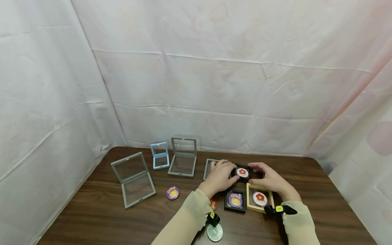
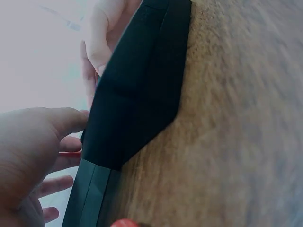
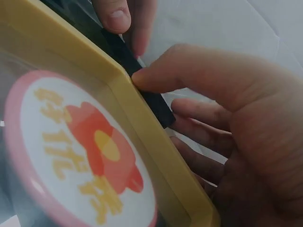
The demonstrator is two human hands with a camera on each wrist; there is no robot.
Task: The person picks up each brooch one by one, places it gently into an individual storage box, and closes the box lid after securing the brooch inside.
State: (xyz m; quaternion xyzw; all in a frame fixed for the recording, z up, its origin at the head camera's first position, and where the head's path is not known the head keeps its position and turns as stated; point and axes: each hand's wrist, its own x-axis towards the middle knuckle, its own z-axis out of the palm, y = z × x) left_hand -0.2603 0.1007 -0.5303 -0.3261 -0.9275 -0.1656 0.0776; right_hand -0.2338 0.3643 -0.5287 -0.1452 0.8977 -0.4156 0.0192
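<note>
Between left hand (image 1: 218,175) and right hand (image 1: 271,177), fingers gripping it, the black flower frame (image 1: 243,180) faces upward.

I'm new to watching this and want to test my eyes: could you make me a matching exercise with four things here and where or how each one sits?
Things:
1. Blue frame
2. Farther black frame
3. Nearer black frame
4. Green badge

Places or states:
A. Contains a purple badge
B. Lies loose on the table
C. Between the left hand and right hand
D. Stands open

Pairs: 1-D, 2-C, 3-A, 4-B
</note>
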